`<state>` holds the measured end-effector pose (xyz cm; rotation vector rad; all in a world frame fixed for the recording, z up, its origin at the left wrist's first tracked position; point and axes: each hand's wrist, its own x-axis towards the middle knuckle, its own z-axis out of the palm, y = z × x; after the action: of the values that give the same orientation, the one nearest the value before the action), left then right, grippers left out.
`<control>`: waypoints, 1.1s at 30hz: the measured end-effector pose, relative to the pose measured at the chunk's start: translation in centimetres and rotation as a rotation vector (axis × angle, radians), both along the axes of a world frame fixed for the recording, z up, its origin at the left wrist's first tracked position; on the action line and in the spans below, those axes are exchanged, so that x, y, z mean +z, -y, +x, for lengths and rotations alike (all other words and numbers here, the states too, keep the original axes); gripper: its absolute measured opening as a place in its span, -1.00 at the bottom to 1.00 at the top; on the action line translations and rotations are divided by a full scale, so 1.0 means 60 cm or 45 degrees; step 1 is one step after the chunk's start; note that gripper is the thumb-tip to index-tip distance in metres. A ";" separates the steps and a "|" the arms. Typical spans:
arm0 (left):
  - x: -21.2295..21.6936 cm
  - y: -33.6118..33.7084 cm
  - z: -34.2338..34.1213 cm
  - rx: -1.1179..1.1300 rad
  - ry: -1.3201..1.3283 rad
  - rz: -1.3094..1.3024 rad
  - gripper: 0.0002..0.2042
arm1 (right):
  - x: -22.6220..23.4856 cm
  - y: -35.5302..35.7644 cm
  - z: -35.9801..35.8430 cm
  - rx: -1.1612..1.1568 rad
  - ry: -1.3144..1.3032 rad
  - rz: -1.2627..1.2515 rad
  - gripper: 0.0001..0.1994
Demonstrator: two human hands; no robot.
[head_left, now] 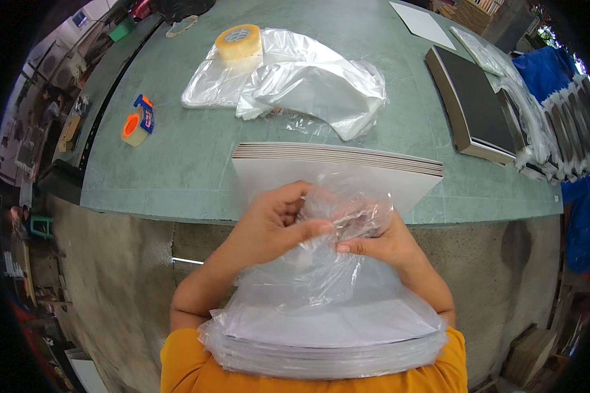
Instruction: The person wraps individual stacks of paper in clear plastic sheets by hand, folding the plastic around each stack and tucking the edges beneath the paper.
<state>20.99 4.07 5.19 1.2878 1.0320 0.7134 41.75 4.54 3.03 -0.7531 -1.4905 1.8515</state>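
Note:
A crumpled clear plastic bag [347,209] is bunched between my two hands, above the table's near edge. My left hand [285,213] pinches its left side with thumb and fingers. My right hand [377,239] grips the other side, its fingers partly hidden behind the film. Below them, against my body, rests a stack of white sheets in clear plastic [328,350]. Just beyond my hands, a stack of white boards [337,170] stands on edge at the table's near side, partly covered by the hands and the bag.
On the green table [177,170] lie flat clear bags [314,92] with a tape roll [238,42] on top. A tape dispenser [138,121] sits at left. Black boards [472,98] and wrapped packs [570,128] line the right side. A white sheet [423,25] lies far right.

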 end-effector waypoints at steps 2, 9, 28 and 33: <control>-0.018 0.002 -0.001 0.042 0.137 0.107 -0.46 | -0.008 0.006 -0.001 -0.106 -0.119 -0.136 -0.63; -0.023 0.005 -0.004 0.359 -0.257 0.485 -0.77 | -0.014 0.027 -0.013 -0.191 0.059 -0.022 -0.59; 0.055 0.011 -0.028 0.738 -0.603 1.310 -0.86 | -0.014 0.011 0.014 -0.089 0.088 -0.171 -0.88; 0.065 0.051 0.010 -0.045 -0.423 0.739 -0.82 | -0.004 0.001 -0.011 0.102 -0.276 -0.379 -0.84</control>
<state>21.59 1.02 9.07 1.9721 1.1023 0.8223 41.09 4.46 2.79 -0.6093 -1.1388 2.1698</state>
